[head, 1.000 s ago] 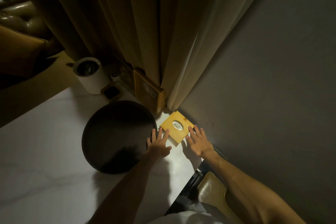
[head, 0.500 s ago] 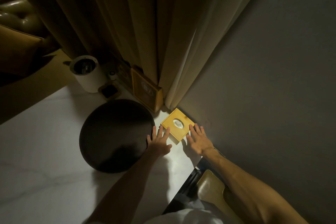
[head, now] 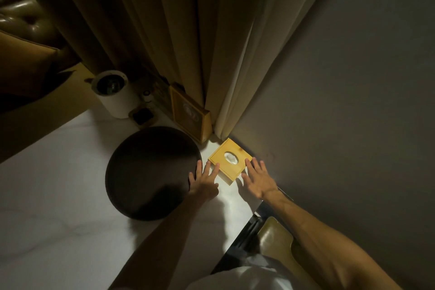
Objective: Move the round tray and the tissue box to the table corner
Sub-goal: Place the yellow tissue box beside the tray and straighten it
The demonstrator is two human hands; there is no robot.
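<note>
A square yellow wooden tissue box with an oval opening sits in the far right corner of the white table, against the grey wall and the curtain. Left of it lies a dark round tray. My left hand rests flat with fingers spread between tray and box, its fingertips touching the tray's right rim and the box's near left edge. My right hand lies flat with fingers spread, fingertips on the box's near right edge. Neither hand grips anything.
A framed picture leans on the curtain behind the tray. A white cylindrical container and a small dark square item stand at the back. A chair back is at the table's right edge.
The two hands have stayed at the box's near edges, and the box has slid slightly deeper into the corner. The tray has not moved.
</note>
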